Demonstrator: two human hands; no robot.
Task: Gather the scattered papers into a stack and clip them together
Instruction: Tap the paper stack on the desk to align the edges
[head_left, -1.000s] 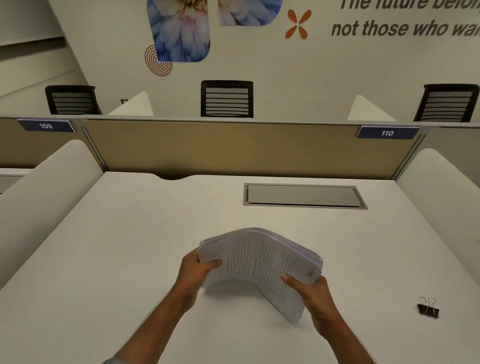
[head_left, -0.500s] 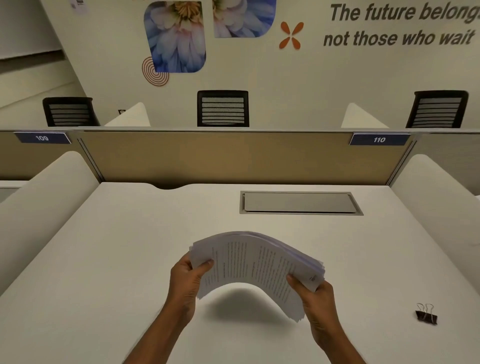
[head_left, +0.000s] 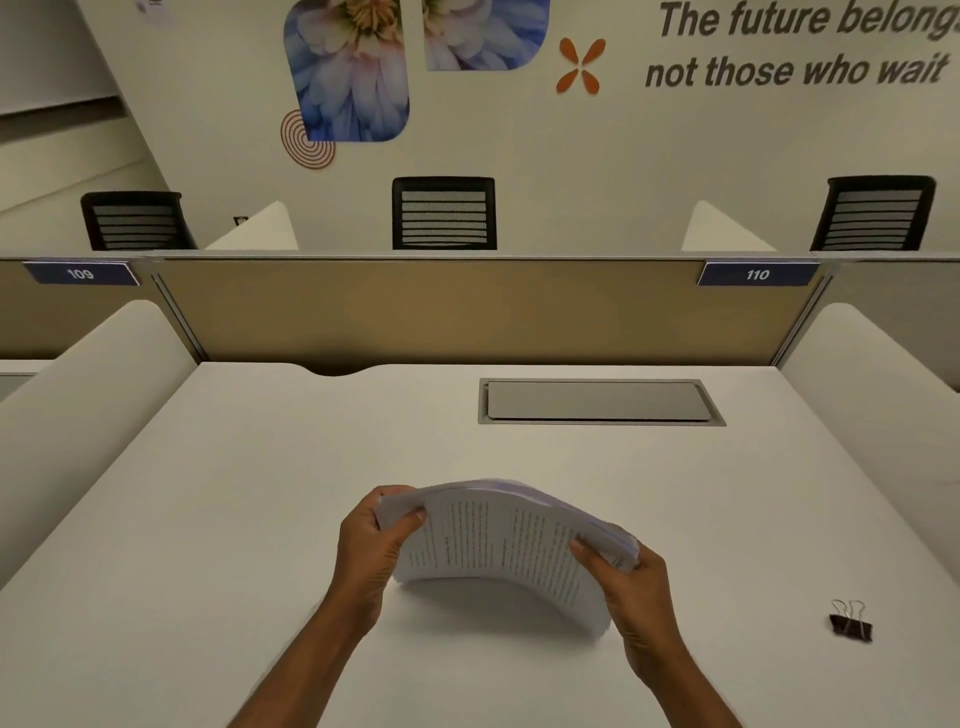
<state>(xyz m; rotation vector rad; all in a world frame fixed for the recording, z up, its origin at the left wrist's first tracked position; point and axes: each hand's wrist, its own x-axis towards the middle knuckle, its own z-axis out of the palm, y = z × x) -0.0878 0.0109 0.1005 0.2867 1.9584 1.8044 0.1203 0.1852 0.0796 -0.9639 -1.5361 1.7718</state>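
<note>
Left hand (head_left: 371, 545) pinches the left edge of the paper stack (head_left: 504, 540), right hand (head_left: 631, 582) pinches its right edge; sheets arch upward above the desk (head_left: 260, 493). Gathering looks finished, squaring under way. Next likely: free the right hand for the binder clip (head_left: 850, 623), well apart at far right.

The stack of papers (head_left: 506, 540) — white printed sheets, gathered and bowed upward into an arch — is held above the near middle of the desk. The black binder clip (head_left: 850, 623) lies well apart at near right — silver handles up.
</note>
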